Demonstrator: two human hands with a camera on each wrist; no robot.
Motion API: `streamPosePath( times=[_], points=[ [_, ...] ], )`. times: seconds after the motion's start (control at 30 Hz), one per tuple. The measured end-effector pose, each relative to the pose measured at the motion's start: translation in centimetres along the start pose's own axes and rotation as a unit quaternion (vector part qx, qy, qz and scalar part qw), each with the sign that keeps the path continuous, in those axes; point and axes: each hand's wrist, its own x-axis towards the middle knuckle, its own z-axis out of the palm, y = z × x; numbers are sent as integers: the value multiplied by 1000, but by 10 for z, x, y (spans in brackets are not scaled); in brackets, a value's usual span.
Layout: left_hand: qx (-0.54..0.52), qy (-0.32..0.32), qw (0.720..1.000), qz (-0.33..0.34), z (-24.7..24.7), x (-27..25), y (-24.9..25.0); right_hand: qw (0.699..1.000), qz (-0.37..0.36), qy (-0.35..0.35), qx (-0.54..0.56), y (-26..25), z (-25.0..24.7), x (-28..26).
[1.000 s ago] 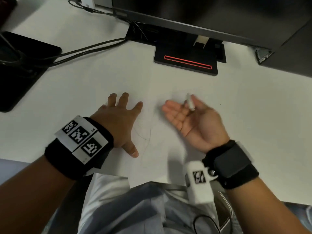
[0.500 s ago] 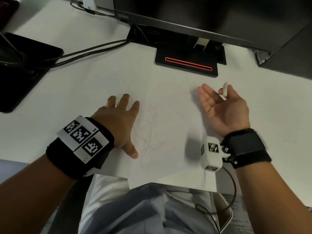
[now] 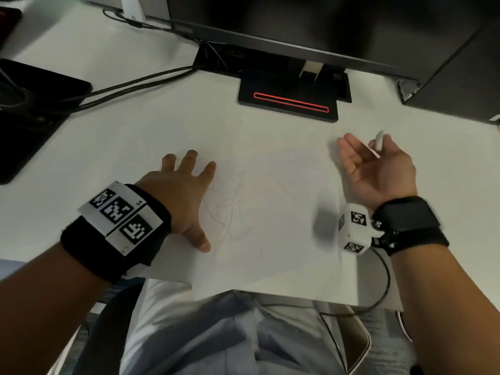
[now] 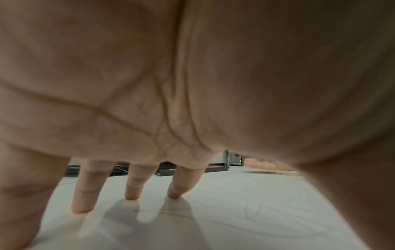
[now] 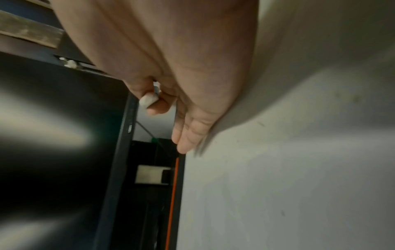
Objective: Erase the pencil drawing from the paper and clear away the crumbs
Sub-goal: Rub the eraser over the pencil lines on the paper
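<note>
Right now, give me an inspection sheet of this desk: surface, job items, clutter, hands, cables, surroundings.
Surface: white desk, with the paper lying near its front edge, one corner overhanging.
Job's things: faint pencil scribble left on the paper; white eraser in the right hand; crumbs too small to tell.
Clutter: nothing seen on the paper.
Grips: left hand flat on the paper, fingers spread; right hand raised palm-up, pinching the eraser.
Cables: black cables run from the monitor stand to the left.
Surroundings: monitor on a black base with a red line; black pad at left.
</note>
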Motion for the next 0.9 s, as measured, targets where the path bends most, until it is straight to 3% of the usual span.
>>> streamPosePath(
  times=[0.1, 0.17, 0.23, 0.3, 0.4, 0.47, 0.53, 0.57, 0.63, 0.7, 0.73, 0.83, 0.9],
  points=[
    [6, -3, 1000, -5, 0, 1, 0, 991, 89, -96, -15, 26, 20, -29],
    [13, -4, 1000, -5, -1, 4, -1, 965, 185, -161, -97, 55, 31, -48],
    [16, -9, 1000, -5, -2, 5, -5, 941, 233, -167, -180, 74, 35, -52],
    [14, -11, 1000, -7, -3, 4, -10, 957, 215, -115, -156, 71, 32, -41],
    [13, -8, 1000, -17, -4, 4, -16, 991, 91, -31, -89, 46, 29, -25],
    [14, -3, 1000, -20, -6, 4, -15, 983, 47, -59, -165, 38, 32, -33],
    [25, 16, 1000, -5, -9, 2, -8, 944, 67, -131, -297, 43, 35, -52],
    [33, 29, 999, 17, -10, 1, -3, 907, 70, -174, -377, 48, 36, -64],
    [40, 42, 994, 88, -10, 0, 11, 811, 56, -249, -527, 57, 35, -79],
    [34, 26, 986, 159, -5, 0, 24, 726, 25, -277, -629, 60, 32, -83],
    [32, 15, 984, 176, -2, 2, 27, 703, 13, -276, -655, 58, 31, -82],
    [28, 6, 985, 173, 0, 7, 26, 689, -5, -272, -672, 52, 31, -81],
    [24, 11, 988, 155, -4, 11, 24, 652, -31, -281, -703, 52, 32, -83]
  ],
)
